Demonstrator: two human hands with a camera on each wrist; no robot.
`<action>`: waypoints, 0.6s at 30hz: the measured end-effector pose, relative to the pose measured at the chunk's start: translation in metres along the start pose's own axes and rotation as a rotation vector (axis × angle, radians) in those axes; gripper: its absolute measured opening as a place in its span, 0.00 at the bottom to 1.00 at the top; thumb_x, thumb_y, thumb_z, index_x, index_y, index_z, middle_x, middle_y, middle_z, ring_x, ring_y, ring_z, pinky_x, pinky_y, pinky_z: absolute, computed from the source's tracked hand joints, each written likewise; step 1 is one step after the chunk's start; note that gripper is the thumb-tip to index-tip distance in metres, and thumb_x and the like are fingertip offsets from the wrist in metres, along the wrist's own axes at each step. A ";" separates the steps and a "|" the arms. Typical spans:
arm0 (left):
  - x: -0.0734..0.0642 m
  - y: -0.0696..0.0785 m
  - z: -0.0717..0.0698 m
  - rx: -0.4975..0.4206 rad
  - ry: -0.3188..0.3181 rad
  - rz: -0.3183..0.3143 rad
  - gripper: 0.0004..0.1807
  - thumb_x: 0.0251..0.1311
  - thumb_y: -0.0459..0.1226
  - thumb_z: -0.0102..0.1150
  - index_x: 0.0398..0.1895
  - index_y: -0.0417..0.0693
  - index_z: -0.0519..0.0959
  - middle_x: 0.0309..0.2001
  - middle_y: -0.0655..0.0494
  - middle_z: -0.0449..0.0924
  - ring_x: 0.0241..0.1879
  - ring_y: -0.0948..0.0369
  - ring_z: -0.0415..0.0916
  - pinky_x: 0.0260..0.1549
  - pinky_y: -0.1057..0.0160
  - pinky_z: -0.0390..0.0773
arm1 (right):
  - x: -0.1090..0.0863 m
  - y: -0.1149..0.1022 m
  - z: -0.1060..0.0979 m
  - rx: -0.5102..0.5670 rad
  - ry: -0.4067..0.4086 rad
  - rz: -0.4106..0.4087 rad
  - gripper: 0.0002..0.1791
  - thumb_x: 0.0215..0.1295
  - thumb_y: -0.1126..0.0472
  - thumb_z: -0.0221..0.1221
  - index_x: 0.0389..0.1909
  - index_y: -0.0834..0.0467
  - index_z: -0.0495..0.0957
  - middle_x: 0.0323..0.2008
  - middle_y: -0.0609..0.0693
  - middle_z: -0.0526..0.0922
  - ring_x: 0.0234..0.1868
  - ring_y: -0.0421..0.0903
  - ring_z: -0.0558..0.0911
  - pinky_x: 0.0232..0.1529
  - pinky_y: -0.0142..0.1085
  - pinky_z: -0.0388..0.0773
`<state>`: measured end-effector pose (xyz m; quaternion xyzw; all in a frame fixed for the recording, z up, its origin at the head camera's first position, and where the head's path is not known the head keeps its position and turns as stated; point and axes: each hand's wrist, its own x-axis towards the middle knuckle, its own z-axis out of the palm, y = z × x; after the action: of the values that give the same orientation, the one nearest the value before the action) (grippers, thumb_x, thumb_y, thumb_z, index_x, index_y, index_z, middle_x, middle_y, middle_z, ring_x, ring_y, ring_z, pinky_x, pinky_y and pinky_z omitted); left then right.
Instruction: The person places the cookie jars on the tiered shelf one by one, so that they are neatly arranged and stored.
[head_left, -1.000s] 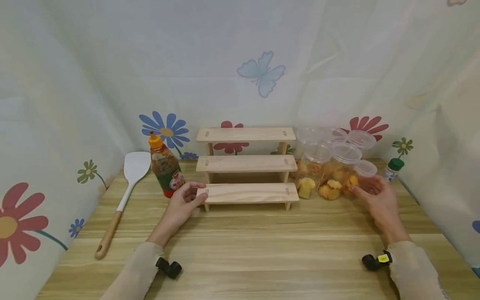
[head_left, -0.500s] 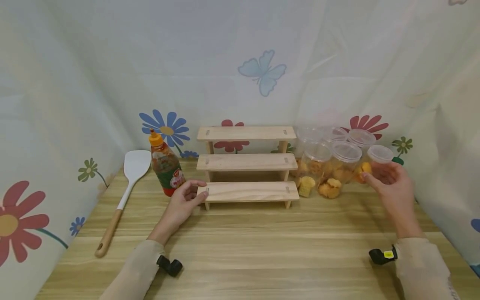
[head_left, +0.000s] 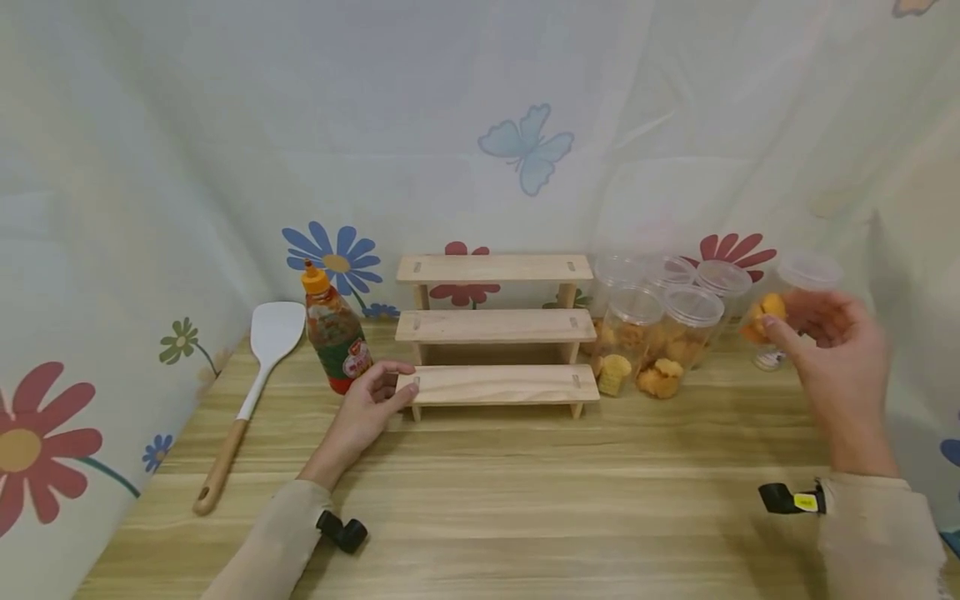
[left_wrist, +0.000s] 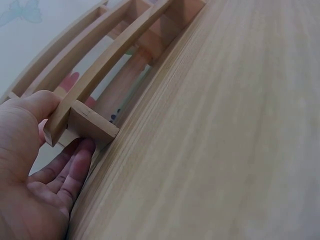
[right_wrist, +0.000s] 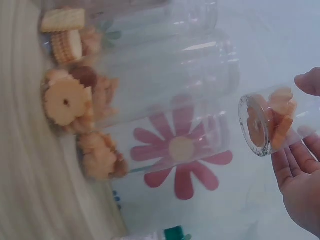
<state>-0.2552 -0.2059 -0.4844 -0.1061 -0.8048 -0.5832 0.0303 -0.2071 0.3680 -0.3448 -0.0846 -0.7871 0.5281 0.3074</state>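
Observation:
A three-step wooden shelf (head_left: 498,385) stands on the table. My left hand (head_left: 369,403) grips the left end of its lowest board. In the left wrist view the thumb lies over that board, with the fingers against the shelf leg (left_wrist: 92,122). My right hand (head_left: 847,367) holds a small clear plastic jar (right_wrist: 267,122) containing orange-brown cookies. This jar is raised off the table, slightly tilted in the head view, to the right of several taller clear jars (head_left: 688,333) with cookies in their bottoms. Part of the held jar is hidden behind the fingers.
A red sauce bottle (head_left: 335,346) with a yellow cap stands left of the shelf. Further left lies a white spatula (head_left: 276,335) with a wooden handle. A small green-capped bottle (right_wrist: 174,233) stands behind the held jar. Flowered cloth (head_left: 337,125) hangs around the table.
My right hand has lifted the small jar from beside the taller jars and carried it right and upward. My left hand keeps its place on the shelf.

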 end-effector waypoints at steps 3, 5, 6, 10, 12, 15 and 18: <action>0.000 -0.001 0.000 0.003 0.002 0.000 0.19 0.79 0.45 0.70 0.65 0.48 0.83 0.55 0.43 0.85 0.51 0.52 0.82 0.48 0.65 0.81 | 0.002 -0.013 0.004 0.005 0.001 -0.024 0.25 0.72 0.62 0.75 0.67 0.53 0.82 0.53 0.36 0.86 0.54 0.37 0.81 0.55 0.19 0.74; 0.000 0.000 0.000 0.006 0.005 0.000 0.19 0.79 0.46 0.70 0.65 0.48 0.83 0.55 0.43 0.85 0.51 0.52 0.82 0.48 0.65 0.81 | 0.004 -0.024 0.009 0.044 -0.007 -0.043 0.26 0.71 0.63 0.76 0.67 0.54 0.82 0.54 0.37 0.86 0.54 0.38 0.81 0.55 0.19 0.75; 0.000 0.000 0.000 0.006 0.008 -0.001 0.19 0.79 0.46 0.70 0.65 0.49 0.83 0.55 0.44 0.85 0.51 0.52 0.82 0.48 0.65 0.81 | 0.006 -0.029 0.011 0.085 -0.015 -0.058 0.26 0.70 0.65 0.76 0.66 0.55 0.83 0.54 0.39 0.87 0.54 0.39 0.82 0.55 0.20 0.76; 0.000 0.001 -0.001 0.009 0.010 -0.006 0.19 0.79 0.46 0.70 0.65 0.50 0.83 0.55 0.45 0.85 0.51 0.52 0.82 0.48 0.64 0.81 | 0.012 -0.046 0.027 0.250 -0.077 -0.132 0.25 0.66 0.70 0.78 0.62 0.62 0.84 0.54 0.46 0.89 0.52 0.43 0.84 0.55 0.22 0.79; 0.000 0.002 -0.001 0.009 0.009 -0.007 0.19 0.79 0.46 0.70 0.65 0.50 0.83 0.55 0.45 0.85 0.51 0.53 0.82 0.48 0.64 0.81 | 0.015 -0.053 0.037 0.327 -0.118 -0.164 0.25 0.64 0.71 0.79 0.61 0.65 0.84 0.53 0.48 0.90 0.52 0.44 0.85 0.55 0.23 0.80; 0.000 0.001 -0.001 0.005 0.005 -0.005 0.19 0.79 0.46 0.70 0.65 0.49 0.83 0.55 0.43 0.85 0.50 0.52 0.82 0.47 0.64 0.81 | 0.018 -0.063 0.054 0.386 -0.179 -0.183 0.26 0.64 0.70 0.79 0.62 0.65 0.84 0.53 0.49 0.90 0.53 0.44 0.86 0.55 0.24 0.81; 0.000 0.000 0.001 -0.002 0.006 0.002 0.19 0.79 0.45 0.70 0.65 0.48 0.83 0.54 0.42 0.85 0.50 0.51 0.82 0.47 0.64 0.81 | 0.019 -0.075 0.072 0.336 -0.212 -0.198 0.26 0.66 0.66 0.79 0.63 0.62 0.84 0.53 0.48 0.90 0.54 0.44 0.86 0.55 0.24 0.80</action>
<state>-0.2548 -0.2051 -0.4845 -0.1048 -0.8041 -0.5842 0.0333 -0.2491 0.2891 -0.2895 0.1015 -0.7204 0.6250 0.2829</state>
